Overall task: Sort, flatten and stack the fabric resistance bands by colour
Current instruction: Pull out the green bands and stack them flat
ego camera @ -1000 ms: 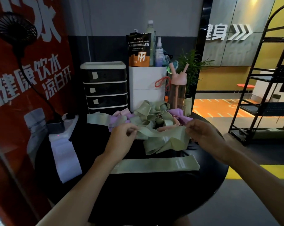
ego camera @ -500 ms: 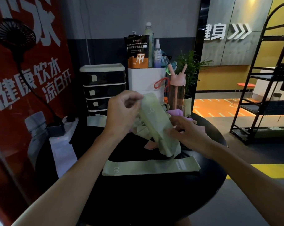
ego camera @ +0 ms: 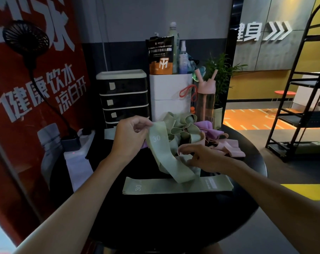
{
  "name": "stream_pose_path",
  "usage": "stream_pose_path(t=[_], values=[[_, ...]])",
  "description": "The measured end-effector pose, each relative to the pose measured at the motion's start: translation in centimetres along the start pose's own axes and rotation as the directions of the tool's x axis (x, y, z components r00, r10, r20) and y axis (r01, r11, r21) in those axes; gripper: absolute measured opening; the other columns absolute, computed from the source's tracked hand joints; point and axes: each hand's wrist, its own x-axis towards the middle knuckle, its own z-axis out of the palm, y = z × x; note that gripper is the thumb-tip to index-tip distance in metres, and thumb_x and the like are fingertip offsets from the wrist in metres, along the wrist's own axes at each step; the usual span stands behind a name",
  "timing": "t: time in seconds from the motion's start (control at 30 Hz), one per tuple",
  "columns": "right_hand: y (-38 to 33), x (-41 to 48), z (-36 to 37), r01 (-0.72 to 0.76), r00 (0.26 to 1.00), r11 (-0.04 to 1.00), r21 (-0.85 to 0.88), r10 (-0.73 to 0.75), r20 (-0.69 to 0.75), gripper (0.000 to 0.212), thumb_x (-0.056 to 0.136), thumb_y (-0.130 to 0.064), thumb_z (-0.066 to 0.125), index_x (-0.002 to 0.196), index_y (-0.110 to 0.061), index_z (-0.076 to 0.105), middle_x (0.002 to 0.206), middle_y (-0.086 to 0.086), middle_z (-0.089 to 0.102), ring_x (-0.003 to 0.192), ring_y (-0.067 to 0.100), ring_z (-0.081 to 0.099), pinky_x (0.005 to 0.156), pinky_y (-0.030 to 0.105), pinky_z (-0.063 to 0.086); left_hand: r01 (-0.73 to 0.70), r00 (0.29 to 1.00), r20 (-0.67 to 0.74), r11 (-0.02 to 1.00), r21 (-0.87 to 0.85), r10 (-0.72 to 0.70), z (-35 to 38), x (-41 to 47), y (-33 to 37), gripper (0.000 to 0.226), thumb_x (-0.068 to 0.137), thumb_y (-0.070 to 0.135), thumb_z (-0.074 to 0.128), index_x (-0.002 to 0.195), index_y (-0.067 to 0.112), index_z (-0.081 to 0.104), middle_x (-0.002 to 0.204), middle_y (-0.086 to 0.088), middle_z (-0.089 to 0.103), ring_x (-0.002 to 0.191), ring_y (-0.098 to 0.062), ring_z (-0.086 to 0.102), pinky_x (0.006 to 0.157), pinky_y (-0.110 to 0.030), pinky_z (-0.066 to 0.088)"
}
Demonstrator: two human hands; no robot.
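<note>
Dim gym corner with a round black worktop [ego camera: 174, 226]. Left hand [ego camera: 130, 136] keeps a narrow grip, pinching the top end of a sage-green fabric resistance band printed "30" [ego camera: 161, 153], which slants down from that grip. Right hand [ego camera: 201, 156] curls at the band's lower stretch; whether its grip holds the fabric cannot be told. Just below lies a flattened sage-green band [ego camera: 175, 186]; behind both grips sits a tangled heap of green, purple and pink bands [ego camera: 188, 129].

"30" on raised green band [ego camera: 161, 149], flat green band [ego camera: 174, 186]; "健康饮水" on banner [ego camera: 67, 57].
</note>
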Motion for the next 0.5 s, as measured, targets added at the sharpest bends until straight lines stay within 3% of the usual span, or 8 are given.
stream_pose_path(t=[0.07, 0.17, 0.27, 0.33, 0.4, 0.43, 0.5], values=[[0.5, 0.8, 0.5, 0.011, 1.0, 0.999, -0.047, -0.012, -0.009, 0.038, 0.084, -0.022, 0.073, 0.12, -0.03, 0.062, 0.121, -0.013, 0.06, 0.102, 0.01, 0.062, 0.074, 0.024, 0.051, 0.028, 1.0, 0.015, 1.0, 0.003, -0.028, -0.3, -0.2, -0.5, 0.032, 0.09, -0.01, 0.061, 0.081, 0.018, 0.072, 0.085, -0.003, 0.071, 0.068, 0.0, 0.065, 0.057, -0.009, 0.049], [0.5, 1.4, 0.6, -0.006, 0.999, 0.998, -0.07, 0.009, 0.052, 0.052, 0.085, -0.017, 0.071, 0.134, -0.027, 0.056, 0.133, -0.009, 0.056, 0.119, 0.012, 0.056, 0.089, 0.023, 0.048, 0.063, 0.998, 0.022, 0.998, 0.003, -0.063, -0.8, -0.2, -1.3, 0.025, 0.09, -0.008, 0.063, 0.084, 0.014, 0.074, 0.089, -0.009, 0.074, 0.074, -0.006, 0.07, 0.06, -0.011, 0.052], [-0.7, 1.5, 0.5, -0.031, 0.991, 0.998, -0.052, 0.038, 0.126, 0.043, 0.091, -0.008, 0.061, 0.133, -0.018, 0.058, 0.129, -0.002, 0.062, 0.12, 0.013, 0.057, 0.104, 0.033, 0.046, 0.08, 0.997, 0.011, 0.997, -0.004, -0.08, -1.1, 0.0, -2.0, 0.014, 0.09, -0.005, 0.066, 0.088, 0.006, 0.075, 0.089, -0.015, 0.074, 0.08, -0.017, 0.073, 0.062, -0.013, 0.053], [-1.4, 1.7, 0.6, -0.018, 0.991, 0.994, -0.109, 0.033, 0.131, 0.035, 0.094, -0.027, 0.056, 0.129, -0.027, 0.062, 0.126, -0.003, 0.063, 0.118, 0.015, 0.057, 0.104, 0.035, 0.045, 0.077, 0.997, 0.009, 0.997, 0.003, -0.077, -1.3, 0.1, -2.3, 0.018, 0.09, -0.007, 0.066, 0.086, 0.008, 0.074, 0.088, -0.015, 0.074, 0.08, -0.016, 0.073, 0.062, -0.013, 0.053], [-1.1, 2.0, 0.3, -0.021, 0.989, 0.984, -0.176, 0.045, 0.138, 0.028, 0.083, -0.054, 0.053, 0.109, -0.054, 0.063, 0.113, -0.009, 0.065, 0.114, 0.02, 0.056, 0.1, 0.043, 0.046, 0.071, 0.997, 0.01, 0.997, 0.017, -0.071, -1.5, 0.0, -2.5, 0.022, 0.089, -0.009, 0.064, 0.084, 0.011, 0.073, 0.087, -0.014, 0.073, 0.077, -0.011, 0.072, 0.062, -0.012, 0.052], [-0.9, 2.2, 0.3, -0.026, 0.992, 0.981, -0.191, 0.049, 0.119, 0.017, 0.078, -0.057, 0.053, 0.092, -0.061, 0.062, 0.101, -0.011, 0.063, 0.11, 0.024, 0.056, 0.096, 0.045, 0.047, 0.068, 0.998, 0.012, 0.997, 0.025, -0.068, -1.5, 0.0, -2.5, 0.024, 0.089, -0.01, 0.064, 0.084, 0.011, 0.073, 0.087, -0.013, 0.073, 0.075, -0.01, 0.071, 0.062, -0.012, 0.052], [-0.2, 2.5, -0.1, -0.068, 0.996, 0.991, -0.117, 0.074, 0.049, 0.006, 0.08, -0.043, 0.063, 0.074, -0.043, 0.064, 0.085, -0.007, 0.056, 0.094, 0.025, 0.056, 0.086, 0.041, 0.048, 0.058, 0.998, 0.008, 0.997, 0.049, -0.059, -1.7, 0.1, -2.7, 0.028, 0.088, -0.01, 0.064, 0.083, 0.016, 0.073, 0.085, -0.01, 0.074, 0.075, -0.012, 0.071, 0.063, -0.012, 0.052]])
